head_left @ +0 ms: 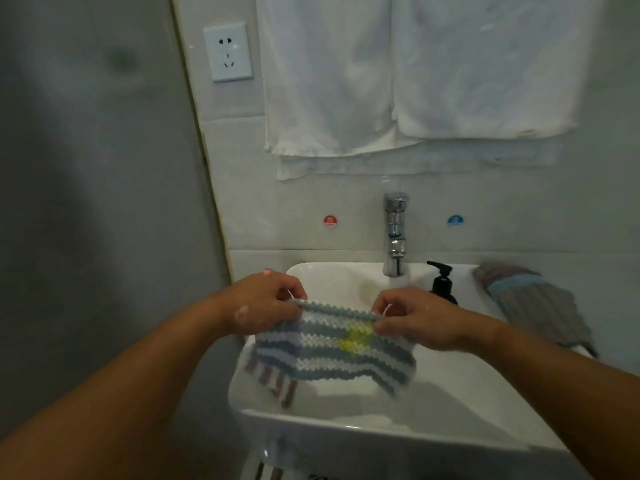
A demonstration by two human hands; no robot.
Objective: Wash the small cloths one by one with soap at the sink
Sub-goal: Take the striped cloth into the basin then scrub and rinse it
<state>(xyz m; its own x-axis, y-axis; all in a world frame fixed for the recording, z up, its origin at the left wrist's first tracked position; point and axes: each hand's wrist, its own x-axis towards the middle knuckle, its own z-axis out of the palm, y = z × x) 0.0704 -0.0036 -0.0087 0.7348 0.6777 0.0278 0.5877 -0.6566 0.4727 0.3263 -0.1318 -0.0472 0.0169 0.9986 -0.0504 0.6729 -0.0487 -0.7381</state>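
A small knitted cloth (332, 351) with blue, grey and white stripes and a yellow patch hangs spread over the white sink (346, 431). My left hand (263, 303) pinches its top left corner and my right hand (412, 320) pinches its top right corner. Soap suds cling to my left hand. Behind the cloth, water runs from the chrome tap (395, 233). A black soap pump bottle (443, 284) stands on the rim just right of the tap. Another grey and blue knitted cloth (533, 299) lies on the sink's right rim.
White towels (415, 74) hang on the tiled wall above the tap. A wall socket (228, 51) sits upper left. Red (330, 221) and blue (455, 220) round stickers flank the tap. A grey wall (97, 168) borders the sink on the left.
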